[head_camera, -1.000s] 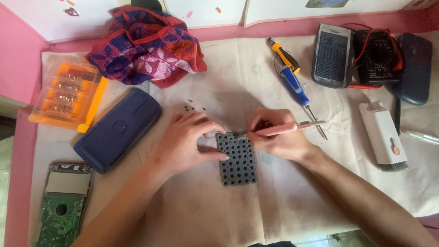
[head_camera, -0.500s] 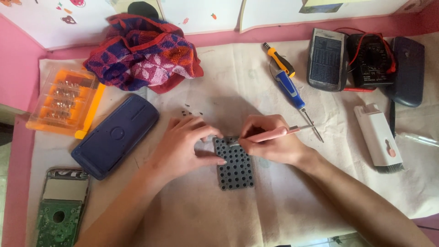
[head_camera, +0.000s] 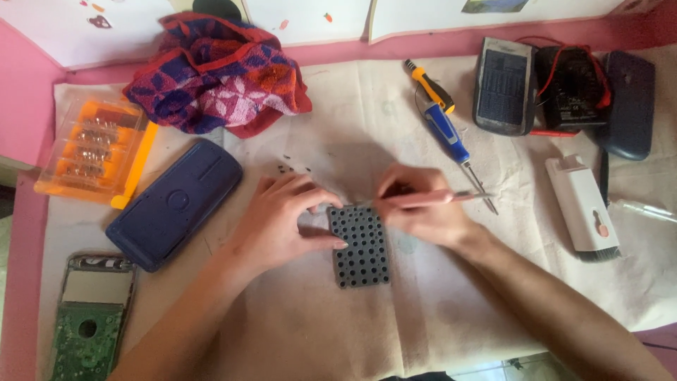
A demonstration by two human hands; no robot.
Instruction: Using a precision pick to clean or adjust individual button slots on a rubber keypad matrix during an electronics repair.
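Matt dark rubbery keypad mat (head_camera: 360,245) (dotted with holes) on creased, off-white cloth (head_camera: 338,324)

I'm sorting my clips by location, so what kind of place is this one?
Probably a home repair table for small electronics. A cloth-covered table holds screwdrivers, an orange bit case and a bare circuit board. The left hand steadies a holed black panel.

bare cloth (head_camera: 317,331) below dark keypad (head_camera: 360,247); blue case (head_camera: 175,204) left, screwdrivers (head_camera: 451,141) right

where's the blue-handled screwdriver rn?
Head view, upper right of centre: blue-handled screwdriver lies on the cloth, just below the yellow-handled one, beyond the right hand.
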